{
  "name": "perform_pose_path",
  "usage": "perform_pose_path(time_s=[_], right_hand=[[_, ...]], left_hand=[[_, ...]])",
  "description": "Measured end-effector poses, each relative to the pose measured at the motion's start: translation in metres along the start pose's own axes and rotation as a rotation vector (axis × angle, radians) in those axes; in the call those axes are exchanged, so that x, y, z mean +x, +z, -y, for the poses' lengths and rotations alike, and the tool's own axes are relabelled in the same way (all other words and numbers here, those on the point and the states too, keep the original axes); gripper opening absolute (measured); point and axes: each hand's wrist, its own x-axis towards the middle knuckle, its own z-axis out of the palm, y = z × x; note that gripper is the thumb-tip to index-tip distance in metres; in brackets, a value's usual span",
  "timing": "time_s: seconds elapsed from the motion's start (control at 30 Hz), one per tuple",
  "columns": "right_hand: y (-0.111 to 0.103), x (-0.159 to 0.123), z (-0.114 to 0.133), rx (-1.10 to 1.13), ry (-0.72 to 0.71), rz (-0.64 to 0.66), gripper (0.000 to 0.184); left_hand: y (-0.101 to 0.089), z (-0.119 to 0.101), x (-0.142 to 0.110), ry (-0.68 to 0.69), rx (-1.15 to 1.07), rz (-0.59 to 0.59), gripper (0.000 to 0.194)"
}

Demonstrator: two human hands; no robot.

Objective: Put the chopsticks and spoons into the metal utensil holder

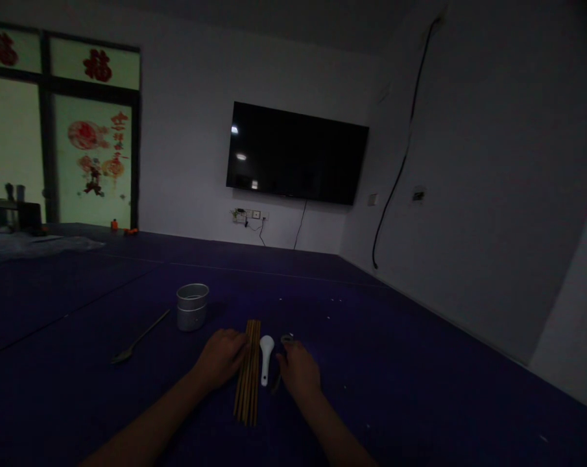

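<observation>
A bundle of several wooden chopsticks [247, 389] lies lengthwise on the dark blue tabletop. My left hand [222, 358] is at its left side, with bent fingers and thumb closed against the upper part. Just right of the chopsticks is a white soup spoon [265, 360], bowl end away from me, touched by neither hand. My right hand [300, 373] is closed over a metal spoon [287, 338]. The bowl end shows past the fingers and part of the dark handle below them; the rest is hidden by the hand.
A grey metal cup [192, 308] stands upright beyond my left hand. Left of it lies a long-handled spoon or fork [140, 338]. Clear plastic sheeting [35, 245] and a dark holder [13, 214] are at the far left. A wall edges the table's right side.
</observation>
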Motion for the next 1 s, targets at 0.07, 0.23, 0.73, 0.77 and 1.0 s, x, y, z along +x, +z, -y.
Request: perform_pose_path(time_s=[0.07, 0.23, 0.73, 0.77, 1.0], right_hand=[[0.0018, 0.0010, 0.0001, 0.016, -0.015, 0.003, 0.033], [0.0040, 0.0021, 0.0002, 0.031, -0.017, 0.023, 0.033], [0.0067, 0.0052, -0.0014, 0.095, -0.085, 0.064, 0.043], [0.0069, 0.0052, -0.0015, 0.097, -0.091, 0.061, 0.043], [0.0071, 0.0034, -0.0011, 0.093, -0.115, 0.019, 0.044]], left_hand=[[-0.0001, 0.0004, 0.0000, 0.001, 0.003, 0.014, 0.026], [-0.0001, 0.0015, -0.0003, -0.007, 0.007, 0.026, 0.026], [-0.0051, -0.0007, 0.0017, -0.070, -0.039, 0.155, 0.030], [-0.0055, -0.0006, 0.0020, -0.072, -0.042, 0.164, 0.030], [-0.0042, 0.0013, 0.0016, -0.107, -0.032, 0.160, 0.030]])
